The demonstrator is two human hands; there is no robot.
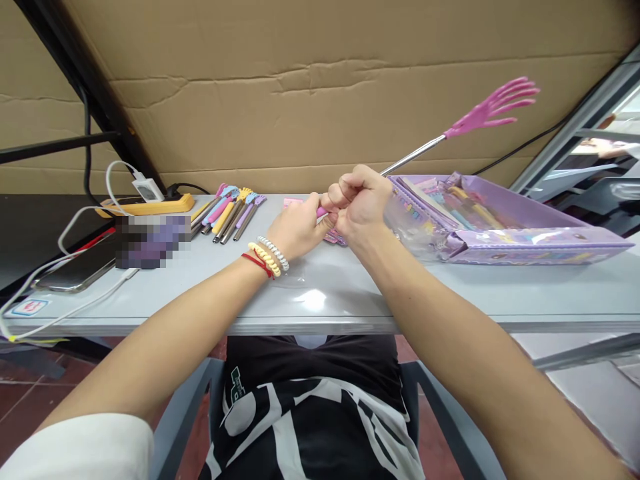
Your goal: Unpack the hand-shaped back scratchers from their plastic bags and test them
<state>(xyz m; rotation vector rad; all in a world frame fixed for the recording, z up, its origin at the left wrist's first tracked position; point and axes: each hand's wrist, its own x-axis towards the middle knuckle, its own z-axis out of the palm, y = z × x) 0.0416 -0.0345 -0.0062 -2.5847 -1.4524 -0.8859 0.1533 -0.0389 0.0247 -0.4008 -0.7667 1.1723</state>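
Observation:
A back scratcher with a pink hand-shaped head point(493, 110) and a silver rod slants up to the right over the table. My right hand point(364, 203) is closed round its lower part. Just beside it, my left hand point(299, 230) grips the pink handle point(321, 212), and the fingers of both hands touch. Beneath my hands lie pink pieces point(335, 236), mostly covered, so I cannot tell what they are. Several folded back scratchers point(231, 212) in pink, blue, yellow and purple lie in a row left of my hands.
A purple box point(540, 245) holding wrapped colourful items stands at the right, with clear plastic point(415, 223) by it. At the left lie a phone point(80, 267), white cables and a yellow power strip point(183, 203). Cardboard point(300, 133) closes off the back.

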